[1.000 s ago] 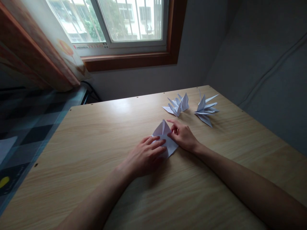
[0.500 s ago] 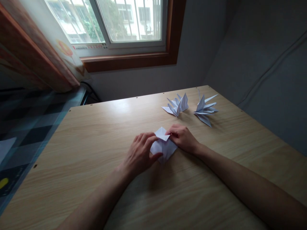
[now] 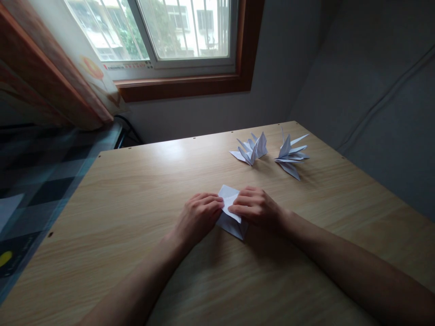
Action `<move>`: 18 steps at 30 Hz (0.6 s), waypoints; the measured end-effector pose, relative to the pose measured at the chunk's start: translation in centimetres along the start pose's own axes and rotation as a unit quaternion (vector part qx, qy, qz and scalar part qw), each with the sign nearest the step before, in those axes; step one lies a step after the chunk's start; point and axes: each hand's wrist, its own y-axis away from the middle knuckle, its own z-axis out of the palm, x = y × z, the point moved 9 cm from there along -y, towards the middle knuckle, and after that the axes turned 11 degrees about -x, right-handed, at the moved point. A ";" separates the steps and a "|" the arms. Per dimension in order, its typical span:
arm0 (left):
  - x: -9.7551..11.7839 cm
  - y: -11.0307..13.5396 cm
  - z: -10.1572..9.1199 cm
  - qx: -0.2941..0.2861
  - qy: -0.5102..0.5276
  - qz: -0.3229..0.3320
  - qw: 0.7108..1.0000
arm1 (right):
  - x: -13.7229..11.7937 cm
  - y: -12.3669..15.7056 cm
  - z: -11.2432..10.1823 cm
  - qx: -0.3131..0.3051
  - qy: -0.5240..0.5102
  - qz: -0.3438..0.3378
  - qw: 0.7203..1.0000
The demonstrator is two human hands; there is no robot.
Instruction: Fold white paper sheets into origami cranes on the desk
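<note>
Currently both hands meet on the folded paper [image 3: 234, 225], mid-table, slightly toward the right edge. The left hand [image 3: 200, 216] covers its left side and the right hand [image 3: 255, 208] lies across the top flap, fingertips nearly touching. Pressing or pinching: can't tell, the thumbs are hidden.

Risks, my read:
- Uneven pressure could let the sheet skid on the smooth wooden table [image 3: 136, 190], so the crease lands off-line.
- A lower layer could bunch or tear at the point.
- A paper figure [image 3: 251, 151] and a second figure [image 3: 291, 156] sit near the far right corner, well apart from the hands, so knock risk is low.

Hidden: the paper's layers and much of its outline under the fingers. The table's near edge is cut off.
</note>
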 end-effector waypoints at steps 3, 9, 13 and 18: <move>-0.3 0.0 -0.4 0.018 0.006 -0.020 1.000 | 1.3 0.3 0.2 0.019 -0.088 0.055 0.994; -2.5 0.5 -0.6 0.025 0.067 -0.139 0.988 | 4.4 1.0 0.9 0.029 -0.228 0.188 0.955; -2.9 0.6 -0.8 0.020 0.115 -0.166 0.979 | 4.6 0.8 1.1 0.004 -0.200 0.197 0.960; -2.8 0.4 -1.1 0.019 0.125 -0.172 0.977 | 5.3 1.2 1.3 0.001 -0.258 0.207 0.944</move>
